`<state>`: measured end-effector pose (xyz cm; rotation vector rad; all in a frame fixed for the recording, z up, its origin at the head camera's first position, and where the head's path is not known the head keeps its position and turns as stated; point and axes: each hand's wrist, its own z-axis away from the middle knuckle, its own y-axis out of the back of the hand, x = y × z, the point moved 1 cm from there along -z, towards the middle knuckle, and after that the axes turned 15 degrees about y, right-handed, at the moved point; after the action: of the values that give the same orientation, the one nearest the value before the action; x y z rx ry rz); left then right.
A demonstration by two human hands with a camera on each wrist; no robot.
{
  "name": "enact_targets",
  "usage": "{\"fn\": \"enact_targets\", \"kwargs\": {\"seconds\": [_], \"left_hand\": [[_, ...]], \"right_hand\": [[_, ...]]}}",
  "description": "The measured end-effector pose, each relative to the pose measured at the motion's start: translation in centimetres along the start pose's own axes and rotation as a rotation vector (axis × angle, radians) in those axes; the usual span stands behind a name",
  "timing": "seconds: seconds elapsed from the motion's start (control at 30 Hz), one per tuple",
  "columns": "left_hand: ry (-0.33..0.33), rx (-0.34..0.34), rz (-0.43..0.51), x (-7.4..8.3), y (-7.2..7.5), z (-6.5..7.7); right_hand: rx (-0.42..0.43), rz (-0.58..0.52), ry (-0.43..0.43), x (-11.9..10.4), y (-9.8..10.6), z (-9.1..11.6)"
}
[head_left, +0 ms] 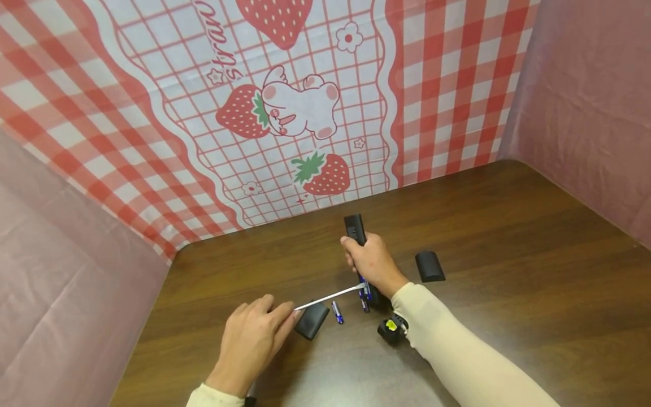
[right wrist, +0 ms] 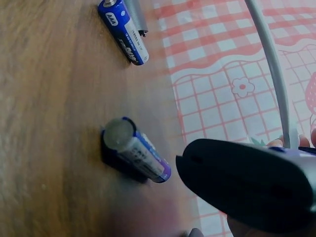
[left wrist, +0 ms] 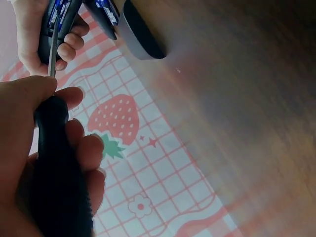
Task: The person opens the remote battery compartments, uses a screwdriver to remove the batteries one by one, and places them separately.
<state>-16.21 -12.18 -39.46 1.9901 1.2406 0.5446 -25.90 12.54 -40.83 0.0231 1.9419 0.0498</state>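
A black remote control [head_left: 354,225] is gripped in my right hand [head_left: 373,260], its far end sticking out past the thumb. Blue AAA batteries [left wrist: 59,11] sit in its open compartment. My left hand [head_left: 253,333] holds a screwdriver by its dark handle [left wrist: 60,168]. The metal shaft [head_left: 330,296] runs across to the remote, and its tip is right at the batteries. Below the remote, a loose battery [right wrist: 148,160] lies on the table. Another battery [head_left: 337,312] lies between the hands, beside a black curved cover [head_left: 317,320] near my left fingertips.
A second black curved cover [head_left: 430,267] lies on the wooden table [head_left: 488,226] right of my right hand. A small black device with a yellow patch [head_left: 391,328] is at my right wrist. A strawberry-patterned cloth [head_left: 305,113] hangs behind the table, with pink cloth [head_left: 585,113] at the sides.
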Motion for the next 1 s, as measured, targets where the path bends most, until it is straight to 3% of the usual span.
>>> {"fn": "enact_targets", "kwargs": {"seconds": [0.17,0.63,0.87,1.0], "left_hand": [[-0.006,0.019,-0.039,0.5,0.1,0.2],[0.065,-0.03,-0.085,2.2,-0.1,-0.1],[0.022,-0.022,-0.016,1.2,-1.1,-0.6],[0.005,-0.027,0.015,0.4,-1.8,-0.6]], "right_hand": [[0.014,0.032,-0.008,0.0,-0.2,0.0],[0.146,0.353,0.028,0.6,0.3,-0.3],[0.093,0.103,-0.014,0.7,0.6,-0.4],[0.052,0.08,-0.019,0.8,0.6,-0.3]]}}
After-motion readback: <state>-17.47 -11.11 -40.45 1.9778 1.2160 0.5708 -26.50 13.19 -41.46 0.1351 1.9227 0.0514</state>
